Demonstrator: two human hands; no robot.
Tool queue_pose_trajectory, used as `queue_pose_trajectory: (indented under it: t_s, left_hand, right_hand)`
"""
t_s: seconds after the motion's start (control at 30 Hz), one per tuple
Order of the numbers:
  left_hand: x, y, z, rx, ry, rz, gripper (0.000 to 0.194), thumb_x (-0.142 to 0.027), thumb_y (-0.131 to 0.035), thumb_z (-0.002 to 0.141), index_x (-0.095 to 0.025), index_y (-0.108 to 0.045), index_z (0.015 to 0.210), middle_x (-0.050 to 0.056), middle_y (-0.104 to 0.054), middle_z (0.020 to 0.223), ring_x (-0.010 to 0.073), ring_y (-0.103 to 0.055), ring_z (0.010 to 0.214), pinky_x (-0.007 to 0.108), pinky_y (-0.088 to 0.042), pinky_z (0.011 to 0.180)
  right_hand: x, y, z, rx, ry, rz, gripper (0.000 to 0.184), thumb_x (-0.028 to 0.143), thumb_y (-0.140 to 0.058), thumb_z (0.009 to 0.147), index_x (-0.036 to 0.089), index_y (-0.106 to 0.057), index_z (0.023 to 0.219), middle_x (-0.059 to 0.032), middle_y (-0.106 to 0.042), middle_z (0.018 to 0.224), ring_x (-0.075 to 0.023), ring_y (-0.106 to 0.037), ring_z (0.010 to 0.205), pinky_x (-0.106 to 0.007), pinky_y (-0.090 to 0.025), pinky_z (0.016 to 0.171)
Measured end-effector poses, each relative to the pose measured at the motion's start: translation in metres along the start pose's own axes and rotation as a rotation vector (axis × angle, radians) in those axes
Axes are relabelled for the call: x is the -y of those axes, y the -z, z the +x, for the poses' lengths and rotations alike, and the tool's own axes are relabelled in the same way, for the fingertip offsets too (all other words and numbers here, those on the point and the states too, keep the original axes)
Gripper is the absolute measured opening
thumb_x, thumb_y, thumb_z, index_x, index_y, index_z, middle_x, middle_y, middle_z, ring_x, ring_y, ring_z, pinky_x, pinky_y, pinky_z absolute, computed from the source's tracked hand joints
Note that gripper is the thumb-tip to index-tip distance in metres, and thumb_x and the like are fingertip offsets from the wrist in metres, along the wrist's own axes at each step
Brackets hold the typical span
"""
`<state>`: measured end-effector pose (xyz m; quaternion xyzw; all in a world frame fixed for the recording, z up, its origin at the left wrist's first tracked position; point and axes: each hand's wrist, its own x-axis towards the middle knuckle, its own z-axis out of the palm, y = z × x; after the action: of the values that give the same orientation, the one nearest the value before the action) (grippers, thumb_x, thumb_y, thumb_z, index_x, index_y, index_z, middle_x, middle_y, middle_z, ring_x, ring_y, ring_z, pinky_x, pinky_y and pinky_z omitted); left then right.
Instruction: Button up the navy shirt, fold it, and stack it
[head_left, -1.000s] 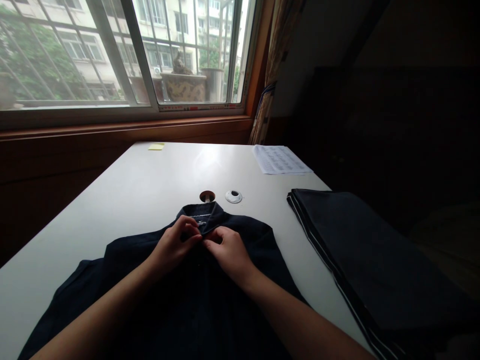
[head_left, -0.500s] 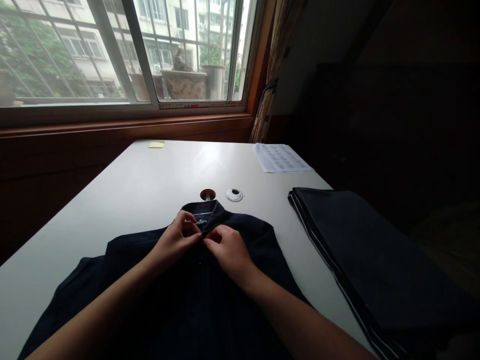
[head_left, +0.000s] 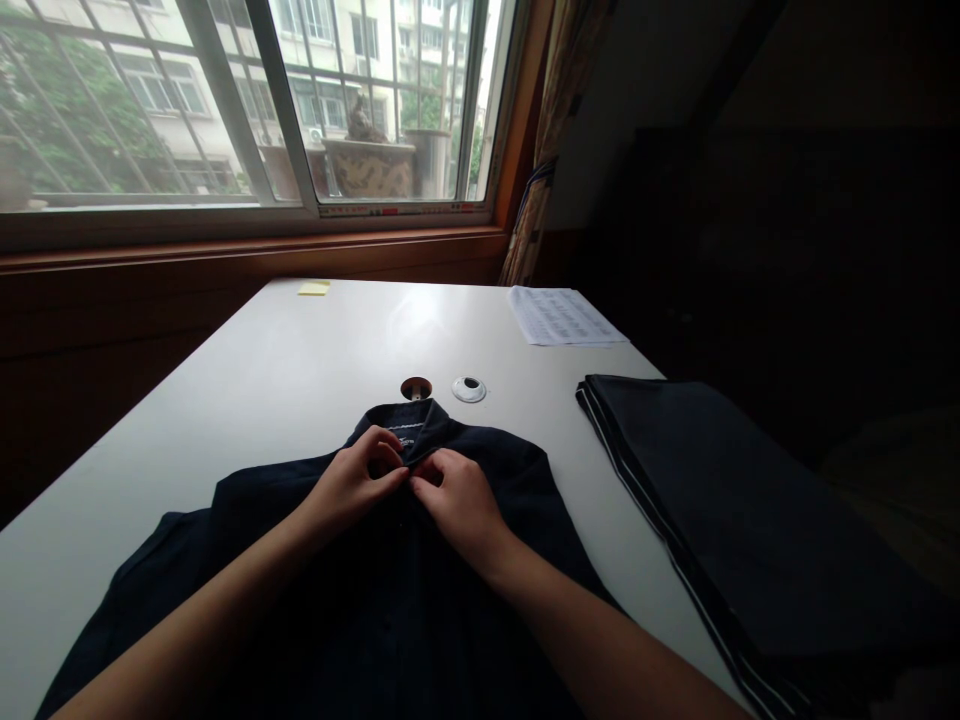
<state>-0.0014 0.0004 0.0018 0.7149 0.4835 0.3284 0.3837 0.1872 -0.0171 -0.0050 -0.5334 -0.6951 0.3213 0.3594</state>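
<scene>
so there's a navy collared shirt [head_left: 405, 620] lying front up on the white tabletop [head_left: 247, 370], filling the lower middle of the frame with its collar pointing away. both hands are right at the neck, near the center of the frame: the left hand [head_left: 351, 484] has thumb and fingertips pinching the fabric just below the collar opening, and the right hand [head_left: 461, 505] is pinching it right beside, fingertips almost meeting. can't really tell if a button's in there, the fingers cover it.

just past the collar are a round cable hole [head_left: 415, 388] and, to its right, a white grommet cap [head_left: 469, 389]. over at lower right there's a folded dark cloth [head_left: 720, 500] with white lines along its edge, apart from the shirt. a yellow sticky note [head_left: 313, 288] sits at the far left corner, some printed sheets [head_left: 566, 317] at the far right one, and a barred window [head_left: 255, 110] fills the upper left.
</scene>
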Motion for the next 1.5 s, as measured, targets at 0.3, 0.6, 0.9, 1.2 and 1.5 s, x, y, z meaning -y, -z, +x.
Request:
queue_pose_trajectory:
  t_s: [0.3,0.6,0.9,1.2,1.5]
  left_hand:
    - [0.0,-0.001,0.0,0.007,-0.01,-0.011,0.024,-0.027,-0.064,0.083,-0.021,-0.054,0.105,0.001,-0.069,0.087,0.0185,-0.065,0.082,0.03,-0.049,0.075]
    - [0.0,0.001,-0.001,0.026,-0.022,-0.031,0.024,-0.025,-0.064,0.084,-0.021,-0.054,0.106,0.001,-0.067,0.09,0.0189,-0.064,0.087,0.032,-0.049,0.08]
    - [0.007,0.002,0.001,0.038,-0.035,-0.159,0.025,-0.03,-0.066,0.088,-0.021,-0.053,0.108,0.003,-0.065,0.097,0.0194,-0.063,0.093,0.033,-0.048,0.083]
    - [0.011,0.003,0.001,0.054,-0.036,-0.211,0.025,-0.03,-0.067,0.088,-0.021,-0.051,0.105,0.002,-0.063,0.098,0.019,-0.06,0.094,0.034,-0.047,0.086]
    - [0.014,0.005,0.002,0.046,-0.046,-0.242,0.023,-0.033,-0.069,0.087,-0.02,-0.051,0.091,0.001,-0.062,0.092,0.0174,-0.057,0.086,0.031,-0.046,0.078]
  right_hand:
    - [0.0,0.001,0.0,0.004,0.009,0.008,0.005,0.016,-0.069,0.082,0.019,-0.07,0.08,-0.0024,-0.07,0.083,-0.0163,-0.063,0.076,-0.026,-0.047,0.07]
    - [-0.001,0.002,0.003,0.006,0.001,0.053,0.004,0.017,-0.071,0.08,0.019,-0.07,0.077,-0.0018,-0.07,0.081,-0.0165,-0.064,0.074,-0.026,-0.047,0.068]
    - [0.002,0.005,0.004,-0.015,0.033,0.073,0.004,0.017,-0.067,0.083,0.019,-0.07,0.081,-0.0029,-0.07,0.082,-0.018,-0.064,0.076,-0.028,-0.049,0.071]
    - [0.0,0.005,0.004,-0.026,0.071,0.085,0.008,0.017,-0.066,0.084,0.02,-0.073,0.088,-0.0034,-0.071,0.087,-0.0191,-0.066,0.081,-0.029,-0.05,0.075]
    - [0.003,0.008,0.005,0.001,0.067,0.139,0.011,0.017,-0.067,0.085,0.02,-0.076,0.091,-0.0037,-0.074,0.09,-0.02,-0.068,0.085,-0.03,-0.051,0.079]
